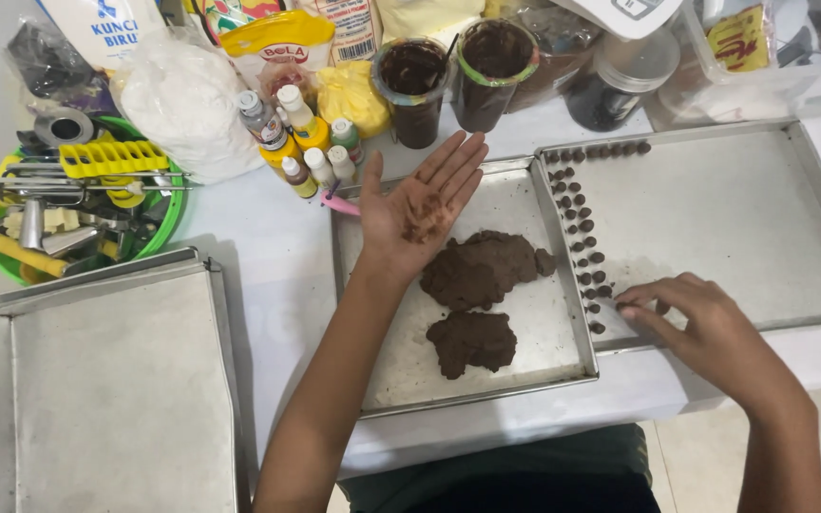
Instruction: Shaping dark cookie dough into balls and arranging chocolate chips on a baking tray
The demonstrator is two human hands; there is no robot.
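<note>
My left hand (420, 204) is held palm up, fingers spread, above the far part of a metal tray (387, 375); brown dough smears cover the palm, which holds nothing. Two lumps of dark brown dough lie on that tray, a larger one (482, 269) and a smaller one (472, 340). My right hand (696, 318) reaches over the near left corner of a second, wider tray (810, 237). Its fingertips pinch a small dough ball (624, 307) at the end of a column of several small dough balls (577, 214) along that tray's left edge.
Stacked metal trays (97, 380) lie at the left. A green basket of metal tools (78, 195) stands behind them. Small colouring bottles (301, 142), flour bags (187, 104), two cups of dark brown mix (453, 81) and a jar (620, 81) line the back.
</note>
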